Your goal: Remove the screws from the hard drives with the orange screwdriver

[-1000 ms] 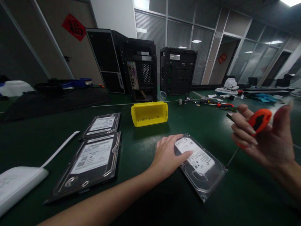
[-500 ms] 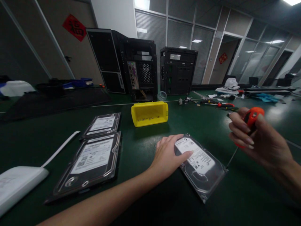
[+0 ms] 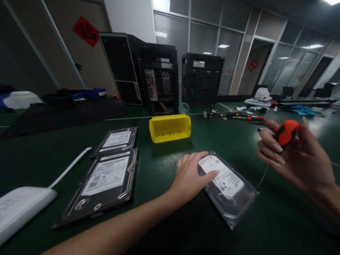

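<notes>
A hard drive (image 3: 225, 191) with a white label lies flat on the green table. My left hand (image 3: 190, 173) grips its far left side, thumb across the label and fingers over the edge. In my right hand (image 3: 294, 152) is a screwdriver (image 3: 287, 132) with an orange and black handle. Its shaft slants down to the right corner of the drive, where the tip meets a screw spot. The fingers hold the handle while the thumb is raised off it. Whether the tip sits in a screw head is too small to tell.
Two more hard drives, a near one (image 3: 103, 179) and a far one (image 3: 117, 140), lie left. A yellow bin (image 3: 170, 138) with small screws stands mid-table. Behind are computer cases (image 3: 203, 79). Loose tools (image 3: 249, 117) lie back right; a white device (image 3: 25, 209) with an antenna sits front left.
My right hand has turned about the screwdriver handle, and the thumb has lifted away from it. The screwdriver tip stays at the drive's corner. My left hand and the drive keep their places.
</notes>
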Demonstrator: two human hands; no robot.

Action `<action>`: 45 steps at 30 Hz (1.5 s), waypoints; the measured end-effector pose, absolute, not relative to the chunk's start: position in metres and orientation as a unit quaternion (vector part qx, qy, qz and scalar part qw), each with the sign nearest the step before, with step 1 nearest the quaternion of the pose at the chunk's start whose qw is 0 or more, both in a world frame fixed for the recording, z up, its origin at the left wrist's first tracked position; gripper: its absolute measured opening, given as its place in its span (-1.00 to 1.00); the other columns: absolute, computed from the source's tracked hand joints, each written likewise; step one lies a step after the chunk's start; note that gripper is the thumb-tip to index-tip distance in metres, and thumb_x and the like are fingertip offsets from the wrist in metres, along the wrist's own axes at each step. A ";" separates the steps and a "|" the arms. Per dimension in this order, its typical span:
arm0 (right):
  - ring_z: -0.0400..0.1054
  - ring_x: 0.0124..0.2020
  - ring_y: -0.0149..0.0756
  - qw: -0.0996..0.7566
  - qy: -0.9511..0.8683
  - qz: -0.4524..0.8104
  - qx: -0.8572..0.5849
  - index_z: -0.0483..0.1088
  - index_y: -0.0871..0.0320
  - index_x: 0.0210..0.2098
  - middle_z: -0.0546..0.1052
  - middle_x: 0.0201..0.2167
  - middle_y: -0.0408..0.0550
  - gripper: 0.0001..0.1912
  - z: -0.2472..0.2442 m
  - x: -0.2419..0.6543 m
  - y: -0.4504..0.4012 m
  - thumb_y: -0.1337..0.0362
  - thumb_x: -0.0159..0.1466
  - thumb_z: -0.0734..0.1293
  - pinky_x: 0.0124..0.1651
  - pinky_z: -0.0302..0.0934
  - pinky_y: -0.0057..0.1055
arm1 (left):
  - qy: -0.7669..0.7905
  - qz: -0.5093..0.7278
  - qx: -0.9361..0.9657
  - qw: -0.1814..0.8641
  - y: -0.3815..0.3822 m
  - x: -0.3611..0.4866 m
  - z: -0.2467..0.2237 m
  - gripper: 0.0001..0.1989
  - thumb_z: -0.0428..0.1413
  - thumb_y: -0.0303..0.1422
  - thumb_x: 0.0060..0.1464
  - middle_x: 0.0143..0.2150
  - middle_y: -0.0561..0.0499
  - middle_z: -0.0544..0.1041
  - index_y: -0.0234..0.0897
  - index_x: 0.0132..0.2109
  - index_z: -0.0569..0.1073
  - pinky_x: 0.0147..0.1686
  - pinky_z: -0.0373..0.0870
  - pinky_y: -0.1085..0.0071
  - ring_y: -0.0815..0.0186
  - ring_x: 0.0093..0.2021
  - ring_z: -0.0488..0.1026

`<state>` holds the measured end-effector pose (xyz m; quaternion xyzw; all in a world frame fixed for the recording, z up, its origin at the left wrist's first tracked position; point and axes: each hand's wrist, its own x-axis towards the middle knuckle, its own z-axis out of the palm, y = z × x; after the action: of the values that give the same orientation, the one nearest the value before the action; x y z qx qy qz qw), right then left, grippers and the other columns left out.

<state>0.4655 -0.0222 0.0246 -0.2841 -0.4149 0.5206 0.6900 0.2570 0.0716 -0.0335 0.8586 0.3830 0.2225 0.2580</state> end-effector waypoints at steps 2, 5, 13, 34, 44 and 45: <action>-0.11 -0.64 -0.51 0.691 -0.414 0.522 -0.282 0.29 0.06 -0.15 0.09 -0.54 -0.21 -0.54 0.023 0.467 -0.022 -0.12 0.24 0.04 -0.62 -0.05 -0.52 | 0.381 0.225 0.859 0.256 0.072 0.257 -0.035 -0.46 0.07 -0.04 -0.01 0.07 0.02 0.38 -0.08 0.11 0.28 0.03 0.15 0.14 0.11 0.05 0.24; -0.19 -0.66 -0.54 0.694 -0.422 0.509 -0.283 0.30 0.05 -0.25 0.07 -0.55 -0.23 -0.69 0.022 0.466 -0.022 -0.01 0.28 0.10 -0.64 -0.09 -0.54 | 0.377 0.227 0.861 0.253 0.073 0.256 -0.036 -0.46 0.06 -0.03 0.00 0.07 0.01 0.38 -0.08 0.12 0.27 0.03 0.15 0.14 0.10 0.05 0.24; -0.21 -0.67 -0.50 0.719 -0.406 0.460 -0.326 0.37 0.08 -0.33 0.02 -0.60 -0.20 -0.58 0.036 0.470 -0.028 -0.04 0.28 0.04 -0.69 -0.13 -0.49 | 0.385 0.221 0.858 0.258 0.071 0.255 -0.034 -0.45 0.05 -0.03 0.00 0.08 0.00 0.37 -0.08 0.12 0.27 0.04 0.15 0.13 0.08 0.07 0.22; 0.36 -0.21 -0.20 0.243 -0.722 0.289 -0.580 0.49 0.04 -0.28 0.47 -0.25 -0.04 -0.84 -0.017 0.511 -0.056 0.31 0.12 0.35 -0.14 0.28 -0.28 | 0.374 0.234 0.862 0.251 0.072 0.257 -0.037 -0.45 0.05 -0.02 0.00 0.07 0.01 0.38 -0.08 0.12 0.27 0.04 0.14 0.14 0.10 0.06 0.24; 0.37 -0.24 -0.22 0.238 -0.719 0.304 -0.578 0.48 0.08 -0.32 0.47 -0.29 -0.02 -0.87 -0.013 0.503 -0.057 0.28 0.17 0.30 -0.17 0.27 -0.28 | 0.375 0.235 0.862 0.250 0.072 0.256 -0.038 -0.45 0.05 -0.02 0.00 0.08 0.01 0.37 -0.09 0.13 0.27 0.04 0.14 0.13 0.09 0.06 0.23; 0.37 -0.23 -0.22 0.238 -0.720 0.297 -0.580 0.48 0.07 -0.30 0.47 -0.27 -0.02 -0.86 -0.013 0.503 -0.057 0.27 0.18 0.29 -0.16 0.26 -0.28 | 0.373 0.237 0.862 0.249 0.072 0.256 -0.039 -0.45 0.05 -0.02 0.00 0.08 0.01 0.38 -0.09 0.13 0.27 0.04 0.14 0.13 0.10 0.05 0.23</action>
<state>0.5029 -0.0572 -0.0133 -0.5799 -0.7203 0.2973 0.2377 0.2558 0.0724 -0.0388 0.8617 0.3733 0.2366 0.2491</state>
